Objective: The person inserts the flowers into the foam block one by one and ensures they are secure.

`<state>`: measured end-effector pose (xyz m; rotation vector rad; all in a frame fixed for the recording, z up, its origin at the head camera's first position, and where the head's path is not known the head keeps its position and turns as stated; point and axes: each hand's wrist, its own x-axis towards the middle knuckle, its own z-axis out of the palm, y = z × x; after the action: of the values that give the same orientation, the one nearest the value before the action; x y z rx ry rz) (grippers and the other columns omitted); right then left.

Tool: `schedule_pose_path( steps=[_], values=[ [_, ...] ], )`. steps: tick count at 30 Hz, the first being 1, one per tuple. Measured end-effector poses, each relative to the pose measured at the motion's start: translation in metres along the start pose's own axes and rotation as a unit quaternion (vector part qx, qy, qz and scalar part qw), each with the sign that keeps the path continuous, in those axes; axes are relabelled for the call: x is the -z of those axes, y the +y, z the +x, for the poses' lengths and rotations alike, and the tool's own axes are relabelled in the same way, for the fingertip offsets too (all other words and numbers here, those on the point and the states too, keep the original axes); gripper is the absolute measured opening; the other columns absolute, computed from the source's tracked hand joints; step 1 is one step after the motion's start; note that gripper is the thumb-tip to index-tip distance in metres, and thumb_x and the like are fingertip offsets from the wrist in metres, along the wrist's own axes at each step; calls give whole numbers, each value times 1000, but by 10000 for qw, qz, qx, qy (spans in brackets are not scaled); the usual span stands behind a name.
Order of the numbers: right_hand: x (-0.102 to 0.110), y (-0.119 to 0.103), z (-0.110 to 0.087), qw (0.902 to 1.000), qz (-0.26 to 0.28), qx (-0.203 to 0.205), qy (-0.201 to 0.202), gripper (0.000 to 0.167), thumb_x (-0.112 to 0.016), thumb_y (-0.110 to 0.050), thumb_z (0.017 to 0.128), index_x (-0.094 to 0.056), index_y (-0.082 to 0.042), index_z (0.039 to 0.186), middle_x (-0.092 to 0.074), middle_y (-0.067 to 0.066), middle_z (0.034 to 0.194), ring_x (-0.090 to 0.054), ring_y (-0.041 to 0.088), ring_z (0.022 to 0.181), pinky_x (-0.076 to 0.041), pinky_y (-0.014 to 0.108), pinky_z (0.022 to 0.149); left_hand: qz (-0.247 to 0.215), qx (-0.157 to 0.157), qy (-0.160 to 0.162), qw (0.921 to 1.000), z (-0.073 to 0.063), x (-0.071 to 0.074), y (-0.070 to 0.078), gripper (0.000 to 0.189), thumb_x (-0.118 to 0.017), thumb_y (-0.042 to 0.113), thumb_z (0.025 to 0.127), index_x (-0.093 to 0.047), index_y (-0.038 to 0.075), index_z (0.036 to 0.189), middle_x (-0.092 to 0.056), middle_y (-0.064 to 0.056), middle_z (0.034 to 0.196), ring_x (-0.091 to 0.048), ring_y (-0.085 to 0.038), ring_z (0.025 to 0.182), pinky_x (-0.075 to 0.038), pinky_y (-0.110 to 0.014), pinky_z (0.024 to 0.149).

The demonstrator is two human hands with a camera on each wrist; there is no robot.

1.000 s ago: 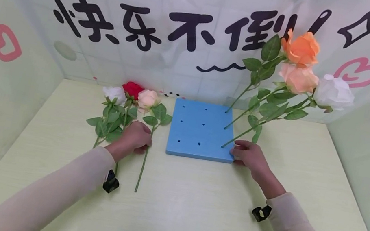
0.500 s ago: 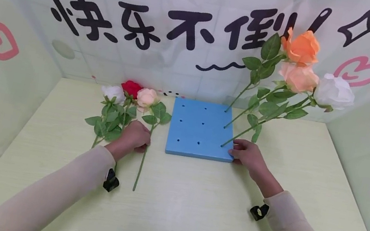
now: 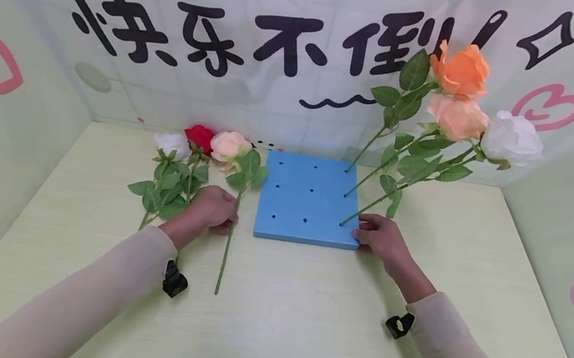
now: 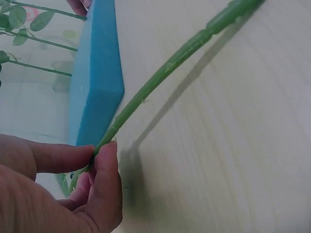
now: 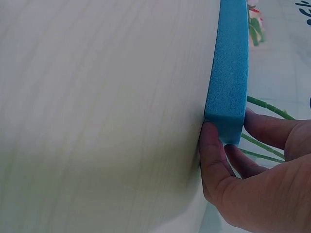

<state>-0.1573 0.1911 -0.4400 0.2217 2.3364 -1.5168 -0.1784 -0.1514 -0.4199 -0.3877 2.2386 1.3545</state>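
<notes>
My left hand [image 3: 211, 209] pinches the green stem of a pale pink rose [image 3: 229, 146] between thumb and fingers. In the left wrist view the rose's stem [image 4: 165, 73] slants up from the fingertips, its shadow on the table beside it. At the right edge of a blue foam board [image 3: 286, 230], my right hand [image 3: 382, 240] holds on, thumb over the top face and fingers against the side, as the right wrist view shows. The board has rows of small holes. An orange rose [image 3: 461, 71], a peach rose [image 3: 457, 117] and a white rose [image 3: 513, 140] lean rightward from its right-hand column.
Left of my left hand, a red rose [image 3: 199, 138] and another white rose [image 3: 173, 145] lie on the pale wooden table [image 3: 273, 324], their stems partly behind the hand and sleeve. A printed white backdrop [image 3: 254, 103] rises behind the table.
The pale pink rose and its stem have shifted slightly to the right with my left hand. My right hand stays at the board's edge. The head view has drifted a little.
</notes>
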Motion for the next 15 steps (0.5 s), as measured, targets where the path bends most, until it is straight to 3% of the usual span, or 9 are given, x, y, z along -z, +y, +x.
schedule_pose_path(
  steps=[6, 15],
  values=[
    [1, 0, -1, 10000, -1, 43, -3, 49, -61, -5, 94, -45, 7, 139, -54, 22, 123, -61, 9, 79, -58, 25, 74, -269, -58, 5, 9996, -2, -2, 10, 36, -56, -4, 90, -51, -5, 125, -55, -15, 102, -56, -15, 62, -56, -29, 61],
    [1, 1, 0, 10000, 25, 13, -20, 48, -61, -5, 94, -46, 6, 138, -55, 21, 121, -61, 9, 79, -58, 25, 73, -341, -417, 244, 9982, -14, -1, 19, 36, -52, -6, 90, -44, -8, 126, -51, -17, 103, -58, -20, 72, -58, -28, 64]
  ],
)
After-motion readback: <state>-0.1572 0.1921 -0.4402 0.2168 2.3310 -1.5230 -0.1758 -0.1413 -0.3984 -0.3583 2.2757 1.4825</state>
